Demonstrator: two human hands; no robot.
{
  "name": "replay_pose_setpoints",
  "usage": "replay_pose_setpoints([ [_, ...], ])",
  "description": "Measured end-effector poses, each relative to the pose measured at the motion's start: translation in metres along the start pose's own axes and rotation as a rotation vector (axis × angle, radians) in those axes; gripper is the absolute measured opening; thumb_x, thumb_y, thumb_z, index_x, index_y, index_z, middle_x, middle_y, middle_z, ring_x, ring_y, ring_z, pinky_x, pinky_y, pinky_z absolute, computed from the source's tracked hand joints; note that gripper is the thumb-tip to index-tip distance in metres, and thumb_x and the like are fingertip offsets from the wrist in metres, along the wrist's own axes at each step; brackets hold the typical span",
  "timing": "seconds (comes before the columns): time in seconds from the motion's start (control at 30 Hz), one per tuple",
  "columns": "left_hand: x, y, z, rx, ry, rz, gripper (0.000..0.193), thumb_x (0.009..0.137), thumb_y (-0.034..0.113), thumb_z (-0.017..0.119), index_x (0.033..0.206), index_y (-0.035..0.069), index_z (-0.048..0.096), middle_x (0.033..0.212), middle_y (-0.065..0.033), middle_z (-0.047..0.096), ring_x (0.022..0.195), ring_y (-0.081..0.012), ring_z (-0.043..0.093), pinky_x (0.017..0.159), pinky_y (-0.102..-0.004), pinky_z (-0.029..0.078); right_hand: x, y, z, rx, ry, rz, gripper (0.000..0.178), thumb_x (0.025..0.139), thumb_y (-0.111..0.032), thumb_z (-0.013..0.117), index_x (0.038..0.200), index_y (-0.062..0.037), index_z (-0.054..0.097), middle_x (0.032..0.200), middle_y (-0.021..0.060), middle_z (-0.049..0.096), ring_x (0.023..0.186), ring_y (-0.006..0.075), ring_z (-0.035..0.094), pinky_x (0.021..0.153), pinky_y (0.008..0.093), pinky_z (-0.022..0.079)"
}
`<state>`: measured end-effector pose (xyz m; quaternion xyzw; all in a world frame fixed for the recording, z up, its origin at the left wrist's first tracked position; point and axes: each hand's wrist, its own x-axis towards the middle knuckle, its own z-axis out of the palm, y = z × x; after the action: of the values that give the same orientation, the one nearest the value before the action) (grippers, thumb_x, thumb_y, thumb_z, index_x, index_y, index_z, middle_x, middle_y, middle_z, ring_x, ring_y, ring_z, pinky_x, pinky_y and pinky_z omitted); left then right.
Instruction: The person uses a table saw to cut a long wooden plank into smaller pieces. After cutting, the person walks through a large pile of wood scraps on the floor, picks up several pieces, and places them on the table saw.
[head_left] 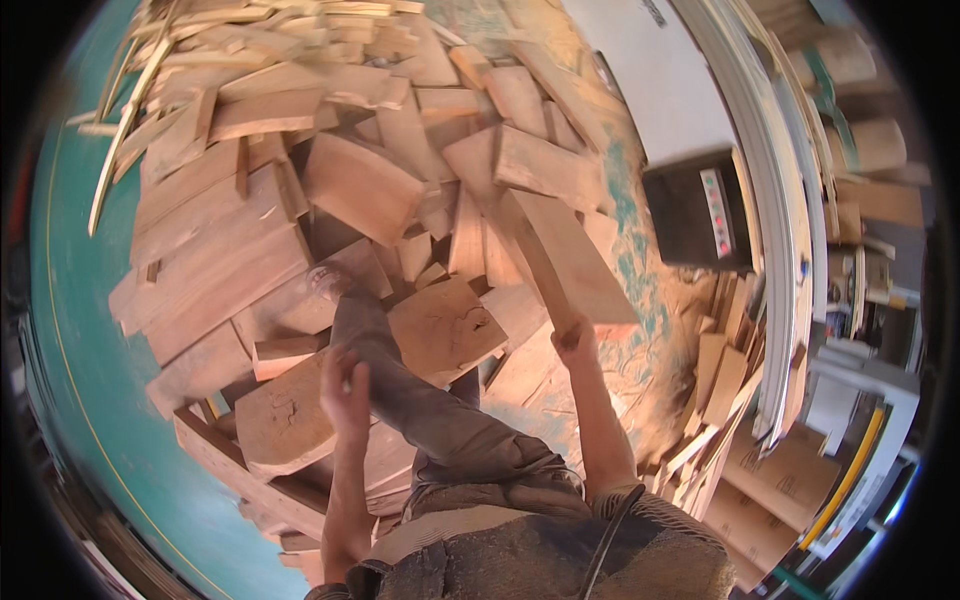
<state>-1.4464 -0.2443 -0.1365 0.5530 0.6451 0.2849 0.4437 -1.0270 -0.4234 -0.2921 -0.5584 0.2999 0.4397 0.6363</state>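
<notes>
My right hand [574,341] is closed on the near left edge of a long, thick wooden board [578,252], which lies tilted over the right side of a heap of lumber offcuts. My left hand [345,392] holds nothing; its fingers are loosely curled and apart, beside my raised leg. My foot rests among the wood pieces. Close to that leg lie a wide block [447,328] with a dark knot and another knotted block [285,415]. A thick wooden block [362,185] sits higher on the heap.
Loose offcuts and thin strips [290,45] spread over the far part of the heap. Green floor [85,290] with a yellow line runs along the left. At right stand a white machine [655,75], a black control box [700,212] with buttons, and cardboard boxes [775,485].
</notes>
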Motion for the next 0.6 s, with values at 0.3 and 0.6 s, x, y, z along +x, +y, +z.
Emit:
replay_pose_setpoints([
  [0.3, -0.117, -0.115, -0.078, -0.156, 0.266, -0.262, 0.034, 0.092, 0.006, 0.064, 0.120, -0.008, 0.052, 0.128, -0.0192, 0.057, 0.097, -0.0208, 0.061, 0.086, -0.0323, 0.049, 0.008, -0.108, 0.039, -0.393, 0.206, -0.310, 0.029, 0.079, -0.033, 0.080, 0.092, -0.0127, 0.063, 0.081, 0.0023, 0.059, 0.067, 0.0205, 0.060, 0.056, 0.0367, 0.052],
  [0.6, -0.291, -0.244, -0.117, -0.009, 0.299, -0.501, 0.016, 0.084, 0.006, 0.062, 0.096, 0.000, 0.052, 0.078, -0.0034, 0.051, 0.062, -0.0119, 0.047, 0.052, -0.0298, 0.041, 0.075, -0.122, 0.028, -0.227, 0.035, -0.257, 0.045, 0.078, -0.029, 0.079, 0.116, -0.0138, 0.060, 0.110, 0.0072, 0.063, 0.101, 0.0294, 0.063, 0.080, 0.0520, 0.054],
])
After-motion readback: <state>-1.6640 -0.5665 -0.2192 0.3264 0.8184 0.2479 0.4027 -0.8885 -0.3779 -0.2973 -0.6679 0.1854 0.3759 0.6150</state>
